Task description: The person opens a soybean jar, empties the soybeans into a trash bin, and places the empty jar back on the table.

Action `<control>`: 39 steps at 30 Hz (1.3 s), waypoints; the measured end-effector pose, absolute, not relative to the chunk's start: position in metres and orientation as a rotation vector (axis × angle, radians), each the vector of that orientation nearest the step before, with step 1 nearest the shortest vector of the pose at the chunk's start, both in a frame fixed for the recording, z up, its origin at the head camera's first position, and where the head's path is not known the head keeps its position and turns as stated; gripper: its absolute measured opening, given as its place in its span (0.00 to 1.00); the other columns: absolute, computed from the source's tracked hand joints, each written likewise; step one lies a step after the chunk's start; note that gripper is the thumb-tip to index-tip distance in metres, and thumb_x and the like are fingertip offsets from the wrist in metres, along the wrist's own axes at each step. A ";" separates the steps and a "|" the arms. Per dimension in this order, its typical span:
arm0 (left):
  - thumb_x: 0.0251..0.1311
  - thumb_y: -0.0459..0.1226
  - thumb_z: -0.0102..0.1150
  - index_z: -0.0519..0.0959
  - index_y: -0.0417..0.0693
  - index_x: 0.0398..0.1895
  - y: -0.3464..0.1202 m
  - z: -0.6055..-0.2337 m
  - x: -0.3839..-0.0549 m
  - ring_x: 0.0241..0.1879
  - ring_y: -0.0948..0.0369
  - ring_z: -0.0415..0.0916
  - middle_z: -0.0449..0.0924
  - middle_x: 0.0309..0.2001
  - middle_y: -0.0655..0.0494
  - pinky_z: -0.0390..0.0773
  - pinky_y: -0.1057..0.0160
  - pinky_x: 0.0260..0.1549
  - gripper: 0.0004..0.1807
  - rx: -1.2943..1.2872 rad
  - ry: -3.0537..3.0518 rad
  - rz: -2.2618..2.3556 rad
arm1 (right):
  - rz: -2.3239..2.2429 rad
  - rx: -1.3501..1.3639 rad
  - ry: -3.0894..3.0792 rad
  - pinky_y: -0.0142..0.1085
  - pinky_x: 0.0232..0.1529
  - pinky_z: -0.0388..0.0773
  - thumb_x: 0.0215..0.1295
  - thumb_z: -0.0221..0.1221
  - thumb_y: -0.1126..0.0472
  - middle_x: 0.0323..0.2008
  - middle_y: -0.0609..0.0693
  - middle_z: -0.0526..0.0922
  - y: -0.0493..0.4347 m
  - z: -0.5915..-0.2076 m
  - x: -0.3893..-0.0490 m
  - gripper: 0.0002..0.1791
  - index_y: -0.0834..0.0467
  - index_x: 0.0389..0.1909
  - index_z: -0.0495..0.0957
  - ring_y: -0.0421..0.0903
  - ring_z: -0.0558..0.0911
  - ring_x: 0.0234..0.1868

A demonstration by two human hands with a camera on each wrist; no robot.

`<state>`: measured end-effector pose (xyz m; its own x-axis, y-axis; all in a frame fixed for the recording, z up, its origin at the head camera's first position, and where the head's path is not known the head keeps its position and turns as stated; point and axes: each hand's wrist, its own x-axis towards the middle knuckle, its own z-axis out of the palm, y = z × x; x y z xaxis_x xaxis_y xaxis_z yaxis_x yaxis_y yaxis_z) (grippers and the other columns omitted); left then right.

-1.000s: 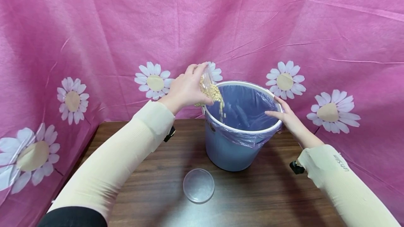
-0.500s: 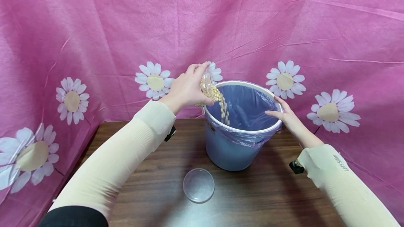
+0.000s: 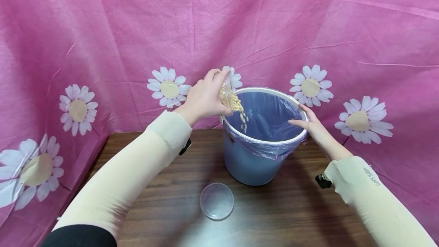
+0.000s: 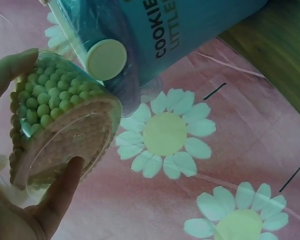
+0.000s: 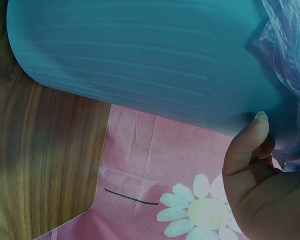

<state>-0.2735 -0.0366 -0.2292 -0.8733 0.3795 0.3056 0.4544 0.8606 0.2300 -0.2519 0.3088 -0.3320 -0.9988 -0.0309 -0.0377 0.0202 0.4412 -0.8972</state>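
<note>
My left hand (image 3: pixel 205 96) grips a clear plastic jar (image 4: pixel 75 120), tilted with its mouth over the left side of a lined trash bin (image 3: pixel 252 167). Pale yellow beans (image 3: pixel 234 100) fill part of the jar, and some tumble from its mouth into the opening. In the left wrist view, fingers wrap the jar's side and base. On the bin's right side, my right hand (image 3: pixel 313 127) holds the white rim (image 3: pixel 265 142), one digit reaching over the opening and others outside. A thin plastic bag (image 3: pixel 264 119) lines the bin and folds over the rim. The bin's floor is hidden.
A round clear lid (image 3: pixel 217 201) lies on the brown wooden table (image 3: pixel 164 201), in front of the bin. Pink cloth (image 3: pixel 205 18) with white daisies hangs behind the table and along its sides.
Beans keep falling from the jar, the stream shifting in shape. The left hand and jar have edged slightly right. The right hand keeps its hold on the bin's rim.
</note>
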 end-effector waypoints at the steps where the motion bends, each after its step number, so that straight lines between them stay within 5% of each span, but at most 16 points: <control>1: 0.33 0.57 0.80 0.50 0.65 0.78 -0.036 -0.229 -0.274 0.55 0.42 0.75 0.57 0.73 0.51 0.80 0.44 0.45 0.66 -0.640 -2.779 -0.437 | -1.643 -0.010 2.623 0.37 0.16 0.76 0.67 0.57 0.54 0.77 0.65 0.38 0.309 -0.332 -0.252 0.50 0.54 0.79 0.34 0.33 0.73 0.29; 39: 0.36 0.55 0.79 0.52 0.63 0.77 -0.026 -0.222 -0.274 0.56 0.43 0.74 0.59 0.72 0.49 0.79 0.43 0.46 0.62 -0.676 -2.800 -0.274 | -1.635 0.025 2.613 0.38 0.16 0.76 0.67 0.58 0.53 0.78 0.64 0.36 0.310 -0.329 -0.250 0.51 0.51 0.80 0.33 0.38 0.71 0.16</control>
<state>-0.2739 -0.0257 -0.2220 -0.8619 0.4222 0.2809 0.4687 0.8747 0.1233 -0.2499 0.3099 -0.3291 -0.9981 -0.0175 -0.0590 0.0454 0.4375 -0.8981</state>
